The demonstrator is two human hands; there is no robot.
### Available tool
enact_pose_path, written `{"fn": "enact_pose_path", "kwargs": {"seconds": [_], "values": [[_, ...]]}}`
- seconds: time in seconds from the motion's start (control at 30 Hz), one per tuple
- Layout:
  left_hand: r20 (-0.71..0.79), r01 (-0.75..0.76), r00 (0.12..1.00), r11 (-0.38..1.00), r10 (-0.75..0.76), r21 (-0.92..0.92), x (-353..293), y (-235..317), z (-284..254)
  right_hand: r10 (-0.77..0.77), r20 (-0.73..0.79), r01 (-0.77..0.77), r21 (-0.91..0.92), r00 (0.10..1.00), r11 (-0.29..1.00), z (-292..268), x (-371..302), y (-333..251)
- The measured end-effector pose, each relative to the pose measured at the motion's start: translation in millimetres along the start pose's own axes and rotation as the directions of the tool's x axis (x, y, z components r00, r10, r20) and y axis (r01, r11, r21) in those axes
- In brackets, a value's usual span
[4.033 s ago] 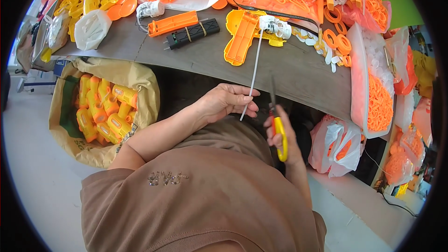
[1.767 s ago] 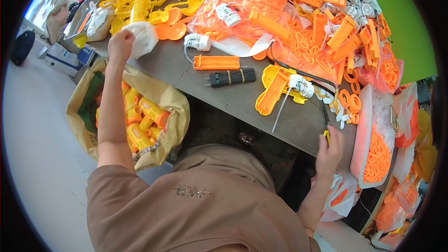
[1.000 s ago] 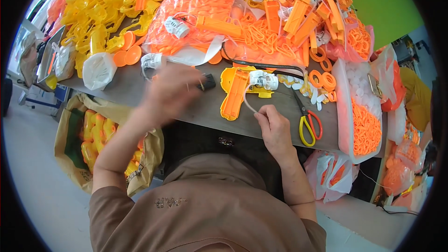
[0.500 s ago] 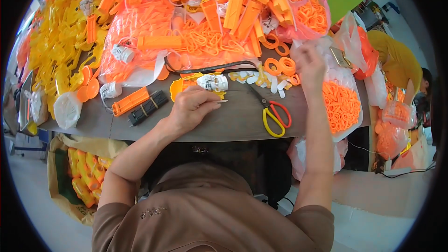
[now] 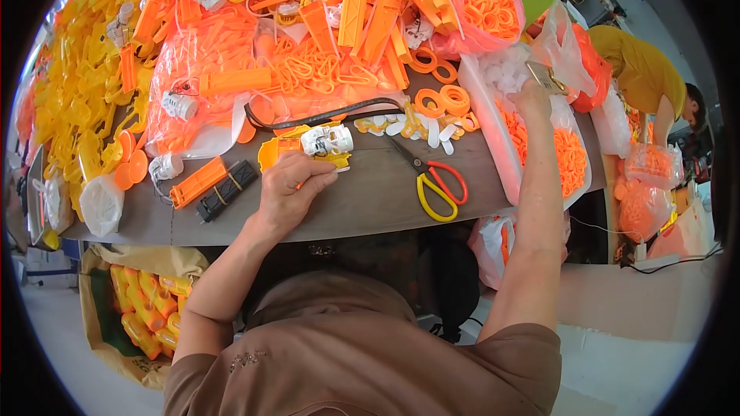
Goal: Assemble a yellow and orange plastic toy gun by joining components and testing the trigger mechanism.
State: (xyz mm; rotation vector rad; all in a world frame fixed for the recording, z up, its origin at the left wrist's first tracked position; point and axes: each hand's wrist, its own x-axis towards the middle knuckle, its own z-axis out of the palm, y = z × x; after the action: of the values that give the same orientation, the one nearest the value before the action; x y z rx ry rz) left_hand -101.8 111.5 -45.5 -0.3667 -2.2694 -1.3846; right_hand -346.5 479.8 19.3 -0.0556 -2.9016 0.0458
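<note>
My left hand [image 5: 285,189] is closed in a pinch, with a small pale tip showing at the fingertips and a speck of orange between the fingers. What it grips I cannot make out. Just beyond lies a yellow plastic shell [image 5: 267,156] with a white cylindrical part [image 5: 327,140] in it. My right hand [image 5: 532,100] reaches into a translucent tray [image 5: 493,150] of small white pieces [image 5: 505,69] and orange pieces [image 5: 569,158]; its fingertips are hard to see. Scissors [image 5: 439,189] with one red and one yellow handle rest between my hands.
Orange plastic parts [image 5: 370,23] and yellow parts [image 5: 73,100] pile up along the back. An orange case [image 5: 198,182] and a black block [image 5: 227,191] lie left of my hand. Orange rings [image 5: 453,98] sit beside the tray. A person [image 5: 640,65] bends over at the right.
My right hand has moved right and away from me, from over the tray's near-left side into its far part. The left hand keeps its pinch by the yellow shell. The whole view has shifted slightly.
</note>
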Motion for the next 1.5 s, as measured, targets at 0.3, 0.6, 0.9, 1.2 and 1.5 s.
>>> {"fn": "enact_pose_path", "kwargs": {"seconds": [0.3, 0.6, 0.9, 1.2, 1.5], "values": [[-0.001, 0.186, 0.982, 0.973, -0.188, -0.139, 5.5, 10.8, 1.9, 0.114, -0.064, -0.120, -0.084, 0.991, 0.989, 25.1, -0.4, 30.3], [0.147, 0.341, 0.940, 0.869, -0.308, -0.360, 8.8, 16.1, -7.0, -0.466, 0.123, -0.178, 0.981, 0.876, -0.075, -15.6, -176.0, -138.7], [0.130, 0.307, 0.952, 0.885, -0.278, -0.350, 1.9, 20.9, -15.0, -0.543, 0.107, -0.457, 0.687, 0.833, -0.565, 21.4, -218.4, -191.8], [0.138, 0.327, 0.945, 0.890, -0.298, -0.319, -1.0, 22.8, -18.5, -0.558, 0.070, -0.356, 0.832, 0.827, -0.425, 11.8, -216.5, -195.4], [0.066, 0.268, 0.963, 0.918, -0.260, -0.293, -2.6, 26.3, -16.7, -0.549, 0.013, -0.149, 0.968, 0.836, -0.204, -0.2, -215.5, -198.9]]}}
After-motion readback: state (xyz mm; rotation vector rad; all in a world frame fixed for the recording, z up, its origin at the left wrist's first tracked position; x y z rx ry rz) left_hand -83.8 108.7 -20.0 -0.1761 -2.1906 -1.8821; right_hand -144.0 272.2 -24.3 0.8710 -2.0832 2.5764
